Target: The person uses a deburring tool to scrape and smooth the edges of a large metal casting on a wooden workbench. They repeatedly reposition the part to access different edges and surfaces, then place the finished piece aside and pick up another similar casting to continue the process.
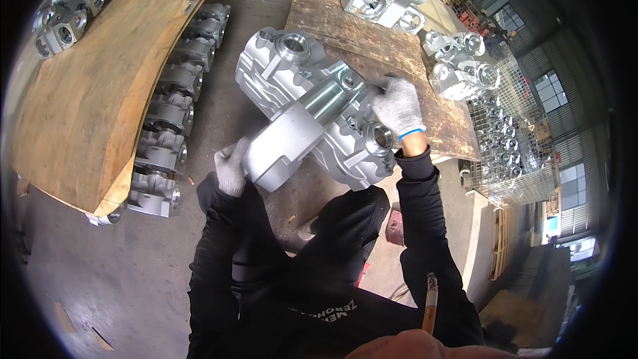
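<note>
Before me is a large silver cast metal housing (286, 143), tilted, with a shiny machined cylinder running across its middle and a round bored opening toward each end. My left hand (231, 167), in a grey glove, is closed on the lower left end of its blocky arm. Gloved the same way, with a blue cuff edge, my right hand (397, 105) bends its fingers over the far right end beside the cylinder. My right fingertips are partly hidden behind the metal. Whether the ribbed part under the cylinder is a separate casting, I cannot tell.
Behind the housing is a worn wooden board (372, 46) carrying more castings (385, 3). Left stands a plywood-topped stack (100, 93) with a row of castings (166, 113) along its side. A wire cage (512, 153) of metal parts is at right; a red block (395, 227) sits near my legs.
</note>
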The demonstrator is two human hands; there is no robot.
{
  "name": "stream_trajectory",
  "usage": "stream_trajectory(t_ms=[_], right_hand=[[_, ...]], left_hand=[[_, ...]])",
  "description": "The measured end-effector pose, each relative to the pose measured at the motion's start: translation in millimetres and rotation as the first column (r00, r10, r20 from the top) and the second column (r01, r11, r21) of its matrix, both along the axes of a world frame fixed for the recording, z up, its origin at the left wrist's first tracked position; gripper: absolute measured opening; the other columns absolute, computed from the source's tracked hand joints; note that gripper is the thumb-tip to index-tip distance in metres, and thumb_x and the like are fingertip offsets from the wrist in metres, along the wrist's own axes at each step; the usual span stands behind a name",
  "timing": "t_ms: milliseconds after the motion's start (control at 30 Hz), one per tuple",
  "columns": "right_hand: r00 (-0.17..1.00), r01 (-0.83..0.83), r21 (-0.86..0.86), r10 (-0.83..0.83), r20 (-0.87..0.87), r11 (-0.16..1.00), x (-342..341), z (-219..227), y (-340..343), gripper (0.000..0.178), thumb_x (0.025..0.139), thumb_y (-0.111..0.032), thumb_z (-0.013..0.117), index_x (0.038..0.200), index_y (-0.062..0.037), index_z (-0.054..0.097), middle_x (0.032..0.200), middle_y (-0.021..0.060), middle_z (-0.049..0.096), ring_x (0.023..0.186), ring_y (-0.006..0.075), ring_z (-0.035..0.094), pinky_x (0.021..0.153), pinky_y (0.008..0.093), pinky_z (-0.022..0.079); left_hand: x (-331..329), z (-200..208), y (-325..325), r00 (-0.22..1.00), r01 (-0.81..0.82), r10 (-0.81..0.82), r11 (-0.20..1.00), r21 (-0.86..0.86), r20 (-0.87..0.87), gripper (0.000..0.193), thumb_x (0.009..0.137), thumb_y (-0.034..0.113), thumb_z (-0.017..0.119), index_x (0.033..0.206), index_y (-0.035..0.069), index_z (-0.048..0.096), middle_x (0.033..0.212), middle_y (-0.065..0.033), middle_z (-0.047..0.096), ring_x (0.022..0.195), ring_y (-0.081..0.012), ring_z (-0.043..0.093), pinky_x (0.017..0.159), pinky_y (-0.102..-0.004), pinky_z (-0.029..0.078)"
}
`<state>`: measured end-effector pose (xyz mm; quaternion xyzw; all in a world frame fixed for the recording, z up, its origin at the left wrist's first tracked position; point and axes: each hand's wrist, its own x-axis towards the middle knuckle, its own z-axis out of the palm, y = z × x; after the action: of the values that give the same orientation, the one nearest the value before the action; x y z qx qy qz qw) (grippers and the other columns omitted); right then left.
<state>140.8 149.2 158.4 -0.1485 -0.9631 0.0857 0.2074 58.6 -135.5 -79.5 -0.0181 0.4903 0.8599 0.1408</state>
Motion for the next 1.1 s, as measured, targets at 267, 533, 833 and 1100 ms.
stream_trajectory(t_ms=[267, 533, 833, 1100], right_hand=[[0.993, -0.029, -0.035, 0.025, -0.115, 0.999, 24, -9, 9, 0.022, 0.085, -0.017, 0.066, 0.098, -0.0077, 0.081, 0.092, 0.0221, 0.074, 0.090, 0.0399, 0.073, 0.084, 0.0441, 0.057], [0.991, -0.021, 0.038, 0.026, -0.129, 0.999, 39, -13, 2, 0.021, 0.085, -0.020, 0.067, 0.095, -0.0091, 0.081, 0.092, 0.0185, 0.075, 0.091, 0.0367, 0.073, 0.084, 0.0439, 0.058], [0.984, 0.093, -0.142, -0.113, -0.140, 0.985, 64, -26, 14, 0.018, 0.087, -0.018, 0.069, 0.093, -0.0069, 0.081, 0.092, 0.0198, 0.074, 0.083, 0.0382, 0.073, 0.078, 0.0408, 0.058], [0.982, 0.110, -0.206, -0.139, -0.131, 0.972, 72, -39, 23, 0.017, 0.086, -0.018, 0.070, 0.094, -0.0060, 0.080, 0.092, 0.0201, 0.074, 0.088, 0.0368, 0.074, 0.080, 0.0407, 0.058]], left_hand=[[-3, -9, 2, 0.999, -0.032, 0.031, 0.999, 0.024, 0.015, 0.027, 0.098, 0.018, 0.073, 0.080, -0.003, 0.073, 0.073, -0.0034, 0.070, 0.060, -0.0088, 0.059, 0.058, -0.0265, 0.045], [-1, -4, 3, 0.993, -0.095, 0.094, 0.995, 0.011, 0.072, 0.023, 0.095, 0.014, 0.075, 0.080, -0.003, 0.071, 0.077, -0.0053, 0.071, 0.066, -0.0118, 0.062, 0.064, -0.0262, 0.048], [-6, -16, 1, 0.994, -0.098, 0.095, 0.994, 0.054, 0.055, 0.021, 0.094, 0.008, 0.077, 0.077, 0.003, 0.065, 0.081, -0.0059, 0.071, 0.071, -0.0112, 0.063, 0.068, -0.0268, 0.049], [-14, -38, -5, 1.000, -0.028, 0.027, 0.997, 0.075, 0.012, 0.021, 0.093, 0.007, 0.077, 0.081, 0.005, 0.060, 0.085, -0.0085, 0.071, 0.073, -0.0129, 0.065, 0.066, -0.0277, 0.052]])
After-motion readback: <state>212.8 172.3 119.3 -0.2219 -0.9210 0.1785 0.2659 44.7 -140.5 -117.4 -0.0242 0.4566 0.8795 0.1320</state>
